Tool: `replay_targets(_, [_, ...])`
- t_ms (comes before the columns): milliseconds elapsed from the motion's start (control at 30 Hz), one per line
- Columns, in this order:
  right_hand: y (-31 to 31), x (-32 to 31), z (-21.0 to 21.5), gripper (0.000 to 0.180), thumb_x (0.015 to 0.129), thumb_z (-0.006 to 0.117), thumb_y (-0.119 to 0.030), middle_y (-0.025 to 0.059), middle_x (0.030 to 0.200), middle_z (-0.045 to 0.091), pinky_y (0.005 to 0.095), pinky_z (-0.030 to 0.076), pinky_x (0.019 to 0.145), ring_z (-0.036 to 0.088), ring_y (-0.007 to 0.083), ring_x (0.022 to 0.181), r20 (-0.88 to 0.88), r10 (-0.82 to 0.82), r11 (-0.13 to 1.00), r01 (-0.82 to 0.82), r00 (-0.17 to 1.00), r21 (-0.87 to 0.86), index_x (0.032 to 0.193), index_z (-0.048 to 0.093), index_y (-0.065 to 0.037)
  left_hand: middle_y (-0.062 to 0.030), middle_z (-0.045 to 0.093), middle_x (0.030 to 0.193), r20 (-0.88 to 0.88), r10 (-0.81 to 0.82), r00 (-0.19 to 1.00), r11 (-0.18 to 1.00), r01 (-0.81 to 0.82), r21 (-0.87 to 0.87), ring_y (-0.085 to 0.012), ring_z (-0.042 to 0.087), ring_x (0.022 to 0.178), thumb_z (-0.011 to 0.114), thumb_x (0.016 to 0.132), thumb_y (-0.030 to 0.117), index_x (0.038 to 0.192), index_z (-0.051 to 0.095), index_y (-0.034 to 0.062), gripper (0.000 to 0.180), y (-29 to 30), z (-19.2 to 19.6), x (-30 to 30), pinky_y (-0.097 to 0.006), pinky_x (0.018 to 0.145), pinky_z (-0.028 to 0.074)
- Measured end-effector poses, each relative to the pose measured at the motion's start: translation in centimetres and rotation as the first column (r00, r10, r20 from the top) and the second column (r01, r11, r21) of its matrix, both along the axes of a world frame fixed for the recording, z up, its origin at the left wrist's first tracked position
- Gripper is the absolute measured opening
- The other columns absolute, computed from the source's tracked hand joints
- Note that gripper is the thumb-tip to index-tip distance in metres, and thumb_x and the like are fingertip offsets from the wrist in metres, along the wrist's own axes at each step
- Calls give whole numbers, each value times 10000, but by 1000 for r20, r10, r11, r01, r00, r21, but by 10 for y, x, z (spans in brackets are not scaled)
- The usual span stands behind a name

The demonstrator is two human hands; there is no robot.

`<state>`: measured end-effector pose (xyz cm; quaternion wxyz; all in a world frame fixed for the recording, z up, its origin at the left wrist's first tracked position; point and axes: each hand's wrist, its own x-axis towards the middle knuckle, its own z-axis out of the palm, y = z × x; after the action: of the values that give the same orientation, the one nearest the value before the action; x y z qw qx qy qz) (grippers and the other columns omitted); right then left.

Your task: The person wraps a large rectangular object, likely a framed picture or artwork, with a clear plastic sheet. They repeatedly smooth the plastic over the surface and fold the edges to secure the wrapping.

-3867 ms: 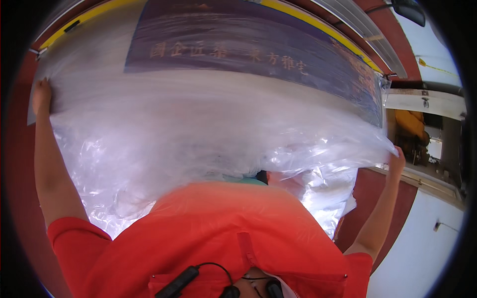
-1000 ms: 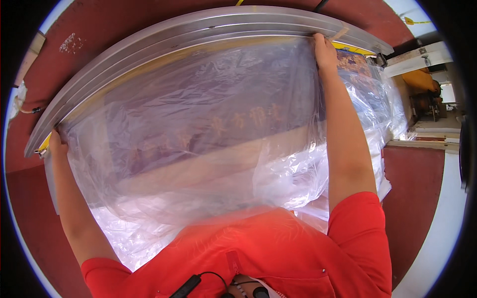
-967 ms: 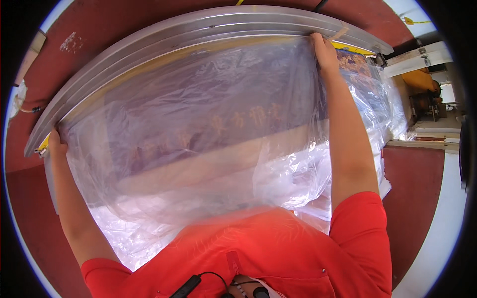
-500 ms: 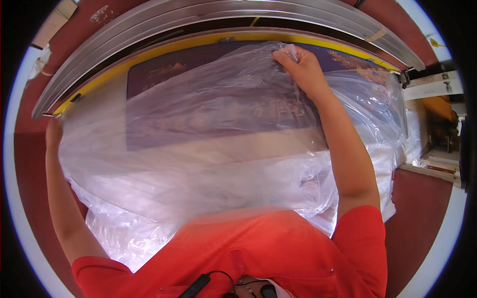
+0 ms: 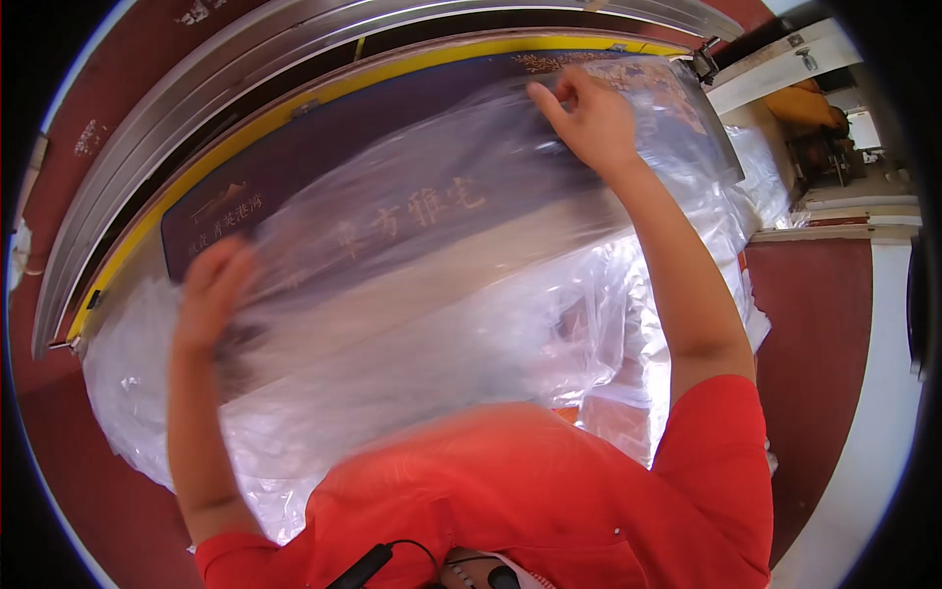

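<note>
A clear plastic film (image 5: 412,304) lies loosely over a dark purple panel (image 5: 294,167) with gold lettering and a gold ornament. Across the panel's upper right, my right hand (image 5: 594,118) has its fingers curled and thumb forward, gripping the film's raised far edge as far as I can tell. Lower left, my left hand (image 5: 211,290) is smeared by motion above the film near the panel's left end; whether it holds any film does not show. Below the panel, a pale beige surface shows through the film.
A yellow strip (image 5: 226,137) with small dark clips borders the panel's far side. Beyond it runs a long silver metal rail (image 5: 128,147). At the right stand a white ledge (image 5: 775,74) and an opening with an orange-brown object (image 5: 807,106). The floor (image 5: 810,363) is dark red.
My left hand has come from the far left corner inward over the panel. The film has shifted, baring more of the panel's left end. The whole view has turned somewhat.
</note>
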<state>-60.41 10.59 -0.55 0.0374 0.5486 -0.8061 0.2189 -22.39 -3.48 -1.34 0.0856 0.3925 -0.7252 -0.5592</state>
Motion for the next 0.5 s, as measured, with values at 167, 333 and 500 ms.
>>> replay_targets(167, [31, 106, -23, 613, 735, 499, -473, 135, 1253, 332, 415, 178, 970, 248, 293, 1190, -96, 549, 833, -534, 831, 143, 1173, 396, -58, 74, 297, 590, 271, 425, 864, 855, -286, -432, -21, 264, 552, 496, 804, 108, 635, 405, 72, 196, -45, -3, 244, -180, 484, 219])
replay_targets(333, [-6, 76, -13, 718, 752, 419, -549, 121, 1293, 284, 447, 118, 984, 194, 259, 1227, -230, 127, 971, -74, 965, 226, 1225, 323, -18, 69, 284, 591, 280, 523, 805, 777, -315, -545, -31, 243, 544, 518, 808, 130, 642, 386, 75, 219, -31, -12, 298, -193, 470, 207])
replay_targets(500, [2, 84, -19, 597, 790, 430, -457, 128, 1271, 320, 428, 151, 979, 235, 262, 1213, -312, 191, 981, -169, 931, 95, 1205, 353, -36, 61, 287, 608, 163, 614, 772, 666, -397, -632, -35, 251, 564, 508, 814, 120, 656, 387, 64, 206, -9, -25, 297, -184, 498, 226])
